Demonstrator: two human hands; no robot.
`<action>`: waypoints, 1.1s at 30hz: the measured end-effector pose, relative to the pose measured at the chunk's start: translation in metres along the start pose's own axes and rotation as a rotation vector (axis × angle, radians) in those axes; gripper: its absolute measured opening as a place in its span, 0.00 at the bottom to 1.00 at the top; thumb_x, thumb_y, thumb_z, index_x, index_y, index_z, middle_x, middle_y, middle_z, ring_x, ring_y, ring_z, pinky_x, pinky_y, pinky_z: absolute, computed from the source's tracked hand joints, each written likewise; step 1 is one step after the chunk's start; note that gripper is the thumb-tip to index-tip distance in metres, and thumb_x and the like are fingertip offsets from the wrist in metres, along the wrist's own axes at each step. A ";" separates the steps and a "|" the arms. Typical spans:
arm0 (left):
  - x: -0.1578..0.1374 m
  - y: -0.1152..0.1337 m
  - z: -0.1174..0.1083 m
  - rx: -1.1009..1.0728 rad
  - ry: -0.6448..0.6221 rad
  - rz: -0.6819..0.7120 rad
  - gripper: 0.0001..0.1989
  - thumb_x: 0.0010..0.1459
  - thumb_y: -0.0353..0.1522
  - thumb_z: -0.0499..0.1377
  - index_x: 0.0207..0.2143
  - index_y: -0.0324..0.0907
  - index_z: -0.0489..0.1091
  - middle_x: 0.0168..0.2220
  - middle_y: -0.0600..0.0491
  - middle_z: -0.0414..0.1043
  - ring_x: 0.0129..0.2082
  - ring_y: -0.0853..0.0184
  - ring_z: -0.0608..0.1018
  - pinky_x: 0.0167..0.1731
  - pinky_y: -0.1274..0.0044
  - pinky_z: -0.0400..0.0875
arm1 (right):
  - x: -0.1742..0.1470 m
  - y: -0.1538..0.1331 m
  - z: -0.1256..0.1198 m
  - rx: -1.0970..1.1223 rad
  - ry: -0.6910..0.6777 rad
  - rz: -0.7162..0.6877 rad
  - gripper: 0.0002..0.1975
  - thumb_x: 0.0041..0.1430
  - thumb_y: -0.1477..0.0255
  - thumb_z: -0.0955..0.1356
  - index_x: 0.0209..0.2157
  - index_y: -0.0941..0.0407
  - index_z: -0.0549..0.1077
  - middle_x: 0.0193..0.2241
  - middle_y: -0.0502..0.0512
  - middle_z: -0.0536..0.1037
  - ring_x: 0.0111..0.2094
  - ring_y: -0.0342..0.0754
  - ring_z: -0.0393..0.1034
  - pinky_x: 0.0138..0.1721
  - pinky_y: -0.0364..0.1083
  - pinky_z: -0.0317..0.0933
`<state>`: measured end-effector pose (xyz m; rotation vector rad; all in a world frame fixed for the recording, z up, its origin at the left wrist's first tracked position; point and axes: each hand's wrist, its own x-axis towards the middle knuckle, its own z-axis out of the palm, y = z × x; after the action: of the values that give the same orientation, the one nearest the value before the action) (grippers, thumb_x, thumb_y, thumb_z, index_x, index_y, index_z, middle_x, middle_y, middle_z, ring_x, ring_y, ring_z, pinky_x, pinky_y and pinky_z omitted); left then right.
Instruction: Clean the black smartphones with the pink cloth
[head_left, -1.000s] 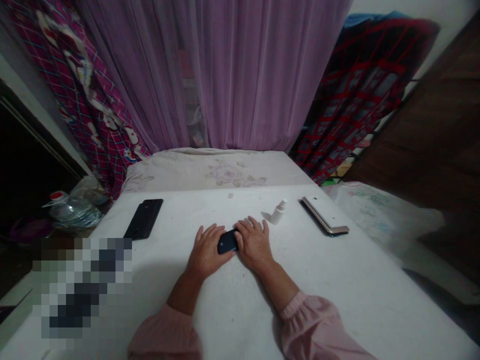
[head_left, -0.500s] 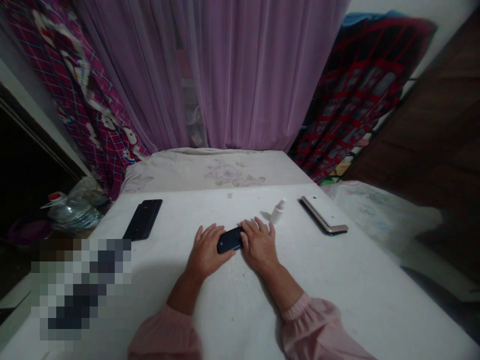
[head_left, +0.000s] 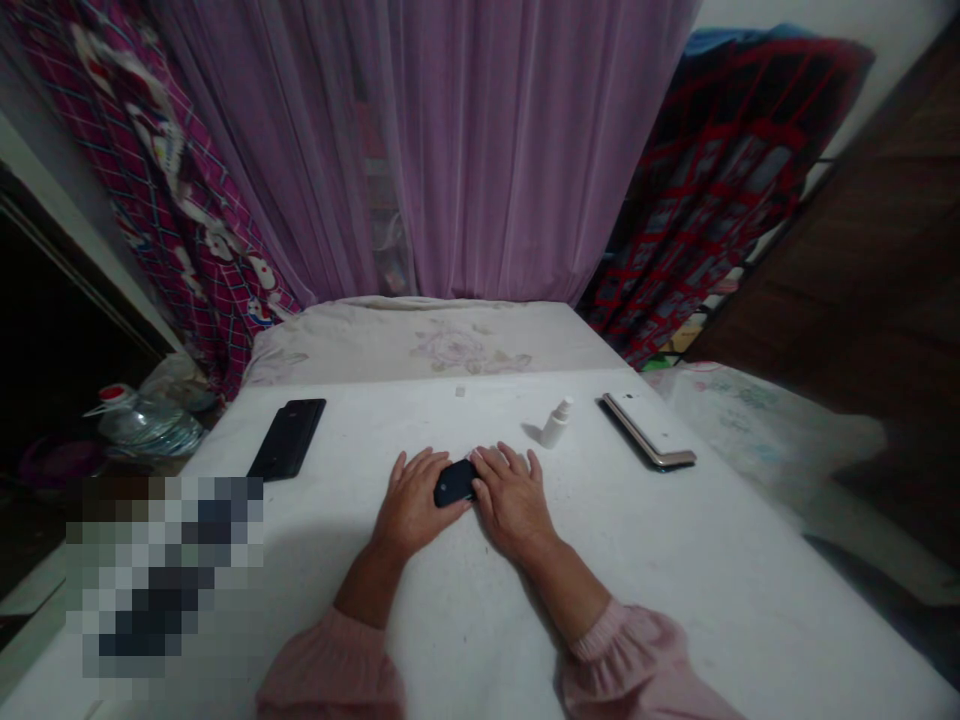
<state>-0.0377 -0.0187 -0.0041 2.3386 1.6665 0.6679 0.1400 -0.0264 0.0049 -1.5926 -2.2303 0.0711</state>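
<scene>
A small dark mobile phone (head_left: 453, 484) lies on the white-covered table between my two hands. My left hand (head_left: 412, 500) grips its left end, fingers along the far edge and thumb along the near one. Over its right end is my right hand (head_left: 514, 500), hiding that part of the phone. The thumb and first fingers of that hand are bent down onto it, while the outer fingers are a little apart. Whatever is under those fingertips is hidden. Just beyond my right hand a small white spray bottle (head_left: 555, 425) stands upright.
Dark phones (head_left: 289, 440) lie at the left, and a white-backed phone (head_left: 649, 425) rests on others at the right. A tiny pale square (head_left: 460, 392) is farther back. A water jug (head_left: 146, 425) stands beyond the left edge; purple curtains (head_left: 495, 150) hang behind.
My right hand has slid left over the phone, covering more of it. My left hand and the phone have stayed in place.
</scene>
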 end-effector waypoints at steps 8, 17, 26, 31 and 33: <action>-0.001 0.001 -0.001 -0.002 -0.009 -0.002 0.25 0.51 0.39 0.65 0.51 0.45 0.67 0.55 0.48 0.70 0.60 0.55 0.66 0.62 0.56 0.46 | -0.001 0.003 0.000 -0.036 0.019 0.016 0.20 0.66 0.68 0.57 0.57 0.52 0.67 0.57 0.57 0.70 0.60 0.56 0.56 0.61 0.63 0.39; 0.000 0.001 -0.001 0.011 -0.011 -0.006 0.25 0.52 0.40 0.64 0.52 0.47 0.66 0.55 0.49 0.70 0.60 0.55 0.66 0.62 0.56 0.47 | -0.003 -0.006 -0.003 -0.001 -0.001 -0.040 0.20 0.67 0.67 0.57 0.57 0.51 0.66 0.56 0.56 0.70 0.60 0.56 0.56 0.62 0.64 0.36; 0.000 0.002 -0.002 0.006 -0.015 -0.003 0.25 0.51 0.40 0.65 0.52 0.46 0.67 0.56 0.48 0.70 0.60 0.54 0.66 0.62 0.56 0.47 | -0.003 -0.003 -0.002 -0.024 0.018 0.027 0.20 0.67 0.67 0.57 0.58 0.53 0.66 0.57 0.58 0.70 0.59 0.57 0.57 0.61 0.64 0.38; 0.000 0.001 -0.001 0.011 -0.010 0.001 0.24 0.52 0.38 0.64 0.52 0.45 0.67 0.56 0.48 0.70 0.60 0.55 0.66 0.62 0.57 0.47 | -0.011 -0.014 -0.004 0.032 -0.002 -0.065 0.20 0.67 0.66 0.57 0.57 0.53 0.66 0.58 0.57 0.69 0.60 0.55 0.56 0.62 0.63 0.36; 0.000 0.001 -0.002 0.009 -0.008 -0.002 0.24 0.52 0.38 0.64 0.52 0.46 0.67 0.56 0.48 0.70 0.60 0.55 0.66 0.62 0.57 0.47 | -0.012 -0.013 -0.004 0.015 0.010 -0.054 0.20 0.67 0.67 0.58 0.57 0.52 0.66 0.57 0.57 0.69 0.60 0.55 0.56 0.62 0.63 0.36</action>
<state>-0.0376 -0.0192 -0.0022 2.3424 1.6712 0.6510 0.1335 -0.0429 0.0086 -1.5209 -2.2579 0.0652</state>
